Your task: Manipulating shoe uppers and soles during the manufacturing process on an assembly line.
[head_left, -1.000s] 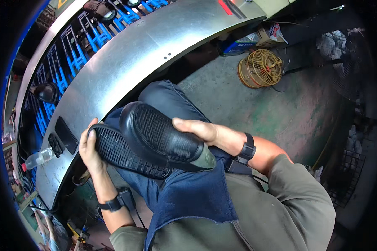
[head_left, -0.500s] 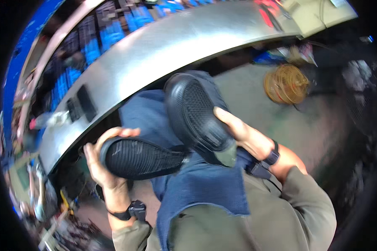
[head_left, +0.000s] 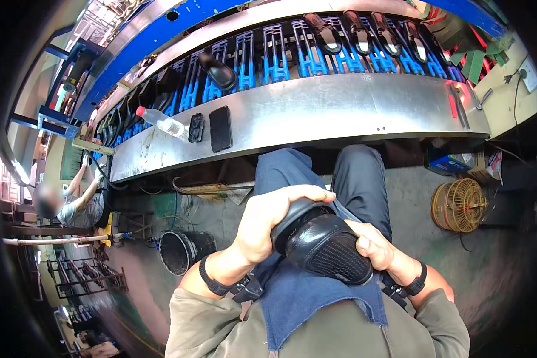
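Two black shoes are held together above my lap, over a dark blue apron (head_left: 316, 304). The nearer shoe (head_left: 331, 247) shows a smooth rounded part and a panel dotted with small holes. My right hand (head_left: 373, 246) is closed on its right side, thumb pressed against the dotted panel. Behind and to the left, the other shoe (head_left: 285, 230) is mostly hidden by the first. My left hand (head_left: 262, 218) wraps round that one, fingers over its top. The two shoes touch or overlap.
A metal ledge (head_left: 316, 110) crosses ahead, holding a bottle (head_left: 160, 120), a phone (head_left: 221, 128) and red-handled tools (head_left: 456, 107). Beyond it, shoes (head_left: 325, 33) sit on blue racks (head_left: 275, 56). A bucket (head_left: 176, 252) stands left, a caged fan (head_left: 459, 204) right. Another person (head_left: 80, 206) is at far left.
The shoes have come together and turned; before, they were apart with ridged, textured soles facing me. My left hand has moved in to the right. The view has swung, showing more of the racks.
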{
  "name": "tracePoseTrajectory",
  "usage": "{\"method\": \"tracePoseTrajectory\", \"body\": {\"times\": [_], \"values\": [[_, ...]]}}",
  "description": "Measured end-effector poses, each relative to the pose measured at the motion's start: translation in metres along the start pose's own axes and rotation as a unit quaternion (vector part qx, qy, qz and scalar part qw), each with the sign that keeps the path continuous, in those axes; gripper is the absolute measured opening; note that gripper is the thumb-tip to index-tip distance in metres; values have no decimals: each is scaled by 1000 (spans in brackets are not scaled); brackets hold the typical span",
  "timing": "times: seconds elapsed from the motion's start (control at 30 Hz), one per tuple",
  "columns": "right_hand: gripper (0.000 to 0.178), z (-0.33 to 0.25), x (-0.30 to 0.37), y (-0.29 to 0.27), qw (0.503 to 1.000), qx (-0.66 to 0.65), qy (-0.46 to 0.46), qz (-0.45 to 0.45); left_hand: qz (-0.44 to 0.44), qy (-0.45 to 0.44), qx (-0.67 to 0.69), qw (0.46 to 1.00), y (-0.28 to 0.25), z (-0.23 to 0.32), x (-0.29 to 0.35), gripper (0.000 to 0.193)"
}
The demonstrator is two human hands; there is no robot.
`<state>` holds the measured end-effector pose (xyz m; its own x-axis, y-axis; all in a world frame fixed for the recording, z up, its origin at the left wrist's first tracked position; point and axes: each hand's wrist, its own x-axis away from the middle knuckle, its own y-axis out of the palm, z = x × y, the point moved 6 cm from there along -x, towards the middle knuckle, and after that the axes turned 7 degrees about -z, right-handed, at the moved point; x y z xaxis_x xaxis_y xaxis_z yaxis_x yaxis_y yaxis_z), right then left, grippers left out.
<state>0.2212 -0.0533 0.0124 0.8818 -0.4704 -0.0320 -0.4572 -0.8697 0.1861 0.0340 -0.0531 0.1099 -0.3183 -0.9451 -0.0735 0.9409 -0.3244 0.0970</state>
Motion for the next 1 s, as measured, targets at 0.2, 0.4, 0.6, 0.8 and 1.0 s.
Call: {"method": "tracePoseTrajectory", "body": {"times": [0.2, 0.4, 0.6, 0.8, 1.0], "values": [[69, -1, 0, 4, 1000, -1, -16, 15, -8, -3, -1, 1000, 6, 4, 6, 63], [66, 4, 3, 4, 1000, 8, -7, 12, 19, -33, -56, 998, 14, 9, 10, 75], [60, 3, 4, 8, 1000, -22, 3, 7, 20, -35, -37, 999, 13, 2, 15, 75], [59, 1, 3, 10, 998, -55, 19, 0, 7, -43, -46, 998, 15, 1, 21, 76], [57, 5, 8, 10, 999, -37, 33, -20, -4, -54, -13, 998, 21, -2, 34, 72]]}}
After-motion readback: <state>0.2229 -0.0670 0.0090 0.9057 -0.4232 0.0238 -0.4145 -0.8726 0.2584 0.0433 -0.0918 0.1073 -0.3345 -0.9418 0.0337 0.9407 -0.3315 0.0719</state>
